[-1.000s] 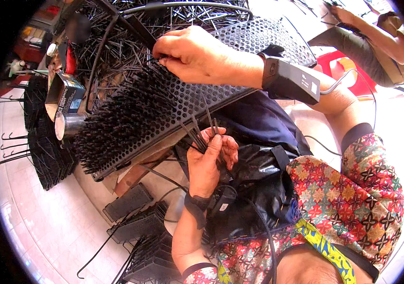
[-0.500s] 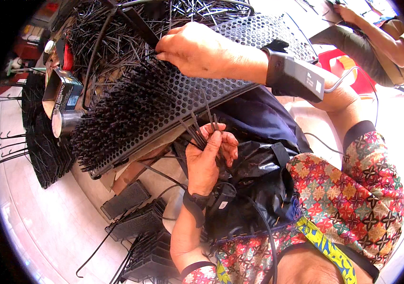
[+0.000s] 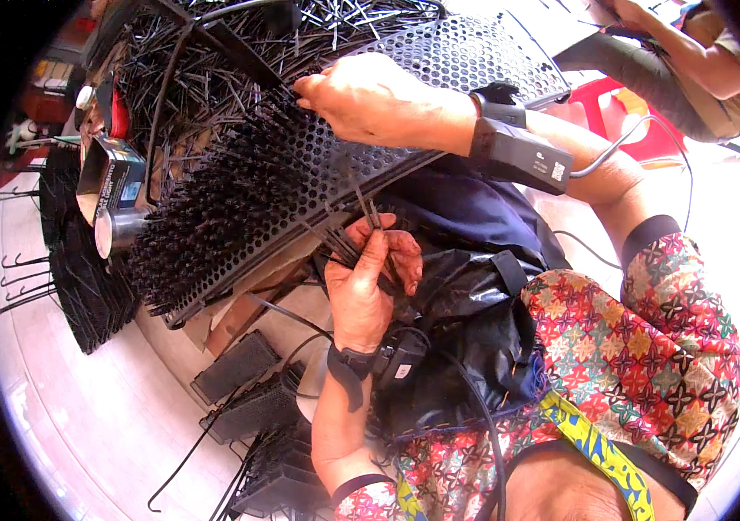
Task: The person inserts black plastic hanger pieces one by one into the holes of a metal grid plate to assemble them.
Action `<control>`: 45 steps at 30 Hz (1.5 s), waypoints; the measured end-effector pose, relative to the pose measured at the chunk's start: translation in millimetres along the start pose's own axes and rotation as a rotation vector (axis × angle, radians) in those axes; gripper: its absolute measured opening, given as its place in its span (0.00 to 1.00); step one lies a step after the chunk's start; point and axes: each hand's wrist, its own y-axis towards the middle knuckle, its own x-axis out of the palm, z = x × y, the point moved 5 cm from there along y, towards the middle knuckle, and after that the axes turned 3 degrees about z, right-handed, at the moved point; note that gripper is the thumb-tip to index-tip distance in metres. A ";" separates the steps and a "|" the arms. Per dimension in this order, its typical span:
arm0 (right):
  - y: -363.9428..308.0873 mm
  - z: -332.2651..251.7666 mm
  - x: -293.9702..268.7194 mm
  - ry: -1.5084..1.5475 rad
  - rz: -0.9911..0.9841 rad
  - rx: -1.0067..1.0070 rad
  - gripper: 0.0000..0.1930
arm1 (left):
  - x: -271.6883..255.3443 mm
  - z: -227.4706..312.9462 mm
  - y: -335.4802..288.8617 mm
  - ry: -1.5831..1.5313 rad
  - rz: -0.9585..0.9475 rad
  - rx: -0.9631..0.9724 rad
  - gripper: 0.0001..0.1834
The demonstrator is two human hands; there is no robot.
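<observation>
Both hands are at work on a black perforated panel [image 3: 439, 104] that slopes across the person's lap: the right hand [image 3: 370, 100] rests on top near the panel's upper middle, fingers curled together and pinching at a hole, though I cannot tell whether a pin is actually between the fingertips. Below the panel's lower edge the left hand [image 3: 370, 286] is closed around a small bundle of thin black pins [image 3: 348, 243], their tips fanning up toward the underside of the panel. Left of both hands, the panel's lower left part already bristles with a dense field of inserted black pins [image 3: 213, 234]. Beyond the panel's far edge lies a loose heap of more pins [image 3: 240, 52], and stacked black mesh trays [image 3: 257, 417] sit on the floor by the left forearm (a wrist-worn device with a cable is strapped to each arm). My judgement is that the main risk is the bundle loosening in the left hand, since the grip is only around the lower ends and the pins splay; a few could slide out onto the black bag [image 3: 465, 330] in the lap. The tilted panel could also slip if the right hand's pressure eases.
</observation>
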 end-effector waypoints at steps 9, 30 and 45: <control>-0.3 10.2 1.7 0.048 0.145 -0.034 0.05 | -2.1 1.2 1.3 0.049 0.014 0.028 0.15; -21.0 -11.2 -1.1 0.685 -0.216 0.350 0.11 | -0.2 7.7 0.2 0.046 0.041 0.038 0.14; 4.9 9.2 -10.4 0.400 0.471 0.168 0.07 | -4.8 2.2 0.7 -0.018 0.057 0.027 0.15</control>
